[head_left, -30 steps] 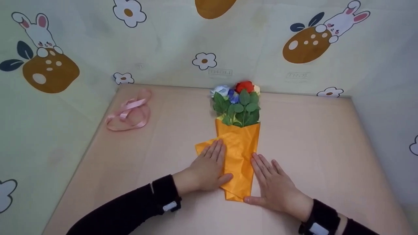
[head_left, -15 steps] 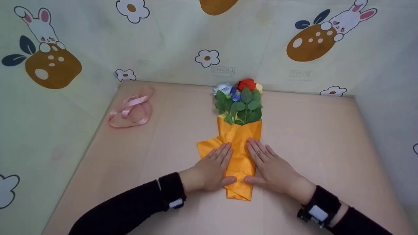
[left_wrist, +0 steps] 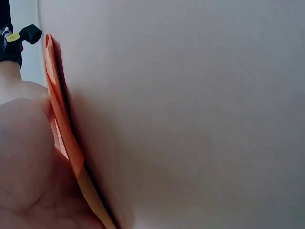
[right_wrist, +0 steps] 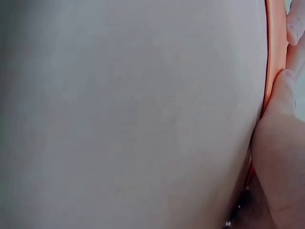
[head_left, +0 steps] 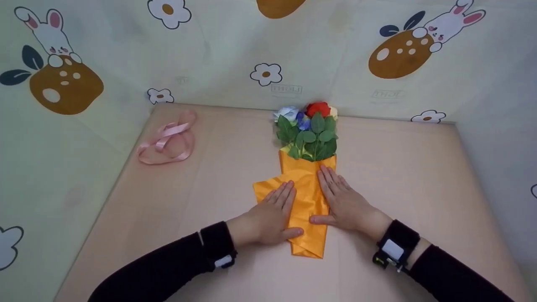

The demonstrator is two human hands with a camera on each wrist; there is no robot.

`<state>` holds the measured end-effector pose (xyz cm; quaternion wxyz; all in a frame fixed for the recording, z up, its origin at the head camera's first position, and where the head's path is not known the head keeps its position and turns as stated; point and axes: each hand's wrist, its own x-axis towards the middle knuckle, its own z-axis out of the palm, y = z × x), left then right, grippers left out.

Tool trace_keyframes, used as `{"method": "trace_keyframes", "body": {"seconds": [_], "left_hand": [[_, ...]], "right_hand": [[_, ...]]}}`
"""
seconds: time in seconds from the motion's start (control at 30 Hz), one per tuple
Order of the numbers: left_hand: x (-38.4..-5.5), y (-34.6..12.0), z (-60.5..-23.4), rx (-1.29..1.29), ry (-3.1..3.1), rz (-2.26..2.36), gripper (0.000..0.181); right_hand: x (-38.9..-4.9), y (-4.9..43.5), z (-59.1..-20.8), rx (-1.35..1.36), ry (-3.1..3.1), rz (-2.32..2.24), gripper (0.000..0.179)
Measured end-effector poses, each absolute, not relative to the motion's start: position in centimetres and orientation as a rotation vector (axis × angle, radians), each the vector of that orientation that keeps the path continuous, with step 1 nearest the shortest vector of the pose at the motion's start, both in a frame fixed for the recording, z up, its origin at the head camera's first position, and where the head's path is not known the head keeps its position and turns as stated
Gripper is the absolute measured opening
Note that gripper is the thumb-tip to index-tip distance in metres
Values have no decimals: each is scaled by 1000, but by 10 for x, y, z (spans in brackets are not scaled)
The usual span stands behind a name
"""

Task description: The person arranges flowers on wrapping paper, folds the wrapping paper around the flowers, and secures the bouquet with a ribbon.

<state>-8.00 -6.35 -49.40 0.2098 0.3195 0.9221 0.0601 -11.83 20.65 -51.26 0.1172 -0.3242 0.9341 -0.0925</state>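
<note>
A bouquet of flowers (head_left: 318, 110) in red, pale blue, dark blue and cream, with green leaves, lies on the table, its stems hidden in orange wrapping paper (head_left: 308, 201). My left hand (head_left: 270, 216) rests flat on the paper's left side, fingers straight, thumb out near the lower part. A loose corner of the paper sticks out to the left beyond that hand. On the right edge, my right hand (head_left: 346, 205) presses the paper with straight fingers just under its upper rim. The left wrist view shows the thin edge of the orange paper (left_wrist: 66, 124) beside my palm.
A pink ribbon (head_left: 168, 140) lies loosely looped at the table's back left. Behind the table (head_left: 398, 167) hangs a pale cloth (head_left: 218, 50) printed with rabbits and flowers, which also runs along both sides.
My right hand has slid up along the paper's right edge, from near its lower end to close under the leaves. My left hand has shifted slightly rightward and stays on the paper.
</note>
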Motion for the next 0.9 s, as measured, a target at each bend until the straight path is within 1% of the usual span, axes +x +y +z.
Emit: {"method": "trace_keyframes", "body": {"seconds": [0.23, 0.37, 0.47, 0.73, 0.9], "left_hand": [[-82, -85, -492, 828, 2617, 50, 131], [-81, -92, -492, 800, 2636, 5, 138], [-82, -96, -491, 779, 2626, 16, 136], [-86, -113, -486, 670, 2574, 4, 123], [-89, -119, -485, 644, 2554, -15, 121]], "right_hand": [[-113, 212, -509, -902, 2736, -172, 138], [-110, 218, -509, -869, 2745, -149, 144], [-110, 219, -510, -854, 2749, -139, 145], [-112, 218, -511, -849, 2738, -126, 148], [-113, 219, -512, -848, 2739, -132, 149]]}}
